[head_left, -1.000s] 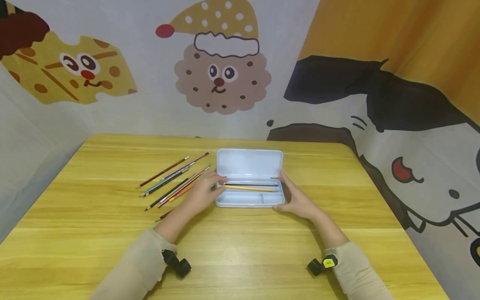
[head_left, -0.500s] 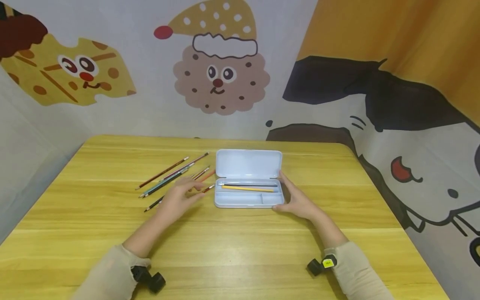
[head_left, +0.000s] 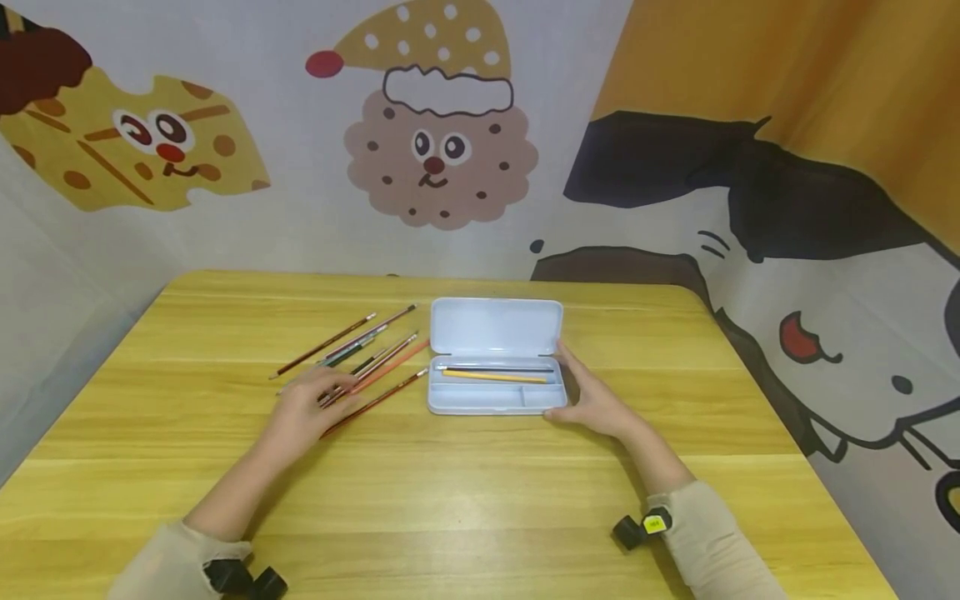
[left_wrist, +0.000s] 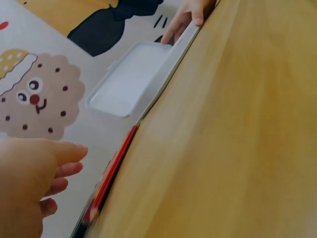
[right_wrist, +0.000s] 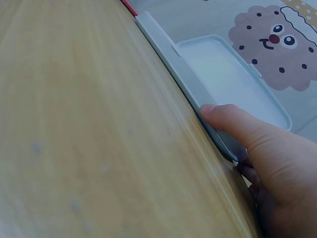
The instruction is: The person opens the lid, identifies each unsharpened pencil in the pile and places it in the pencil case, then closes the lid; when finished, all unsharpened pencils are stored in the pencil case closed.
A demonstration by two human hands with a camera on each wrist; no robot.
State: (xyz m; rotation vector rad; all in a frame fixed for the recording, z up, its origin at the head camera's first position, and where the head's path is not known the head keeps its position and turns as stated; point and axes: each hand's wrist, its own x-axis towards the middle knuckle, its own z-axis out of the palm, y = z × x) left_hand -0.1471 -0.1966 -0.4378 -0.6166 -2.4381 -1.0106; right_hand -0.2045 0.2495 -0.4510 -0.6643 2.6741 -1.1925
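Over pencils point(head_left: 378, 363) slanting near-left, left grip point(head_left: 306, 408) apart; right grip point(head_left: 596, 402) clamps crosswise case point(head_left: 480, 397).

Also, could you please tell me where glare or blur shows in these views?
Head view: glare on the table in front of the pencil case; left wrist view: wood grain looks smeared; right wrist view: pale, blurry spots at lower left.

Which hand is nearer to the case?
Right. The right hand holds the case by its right end; the left hand is apart from it, off to its left by the loose pencils.
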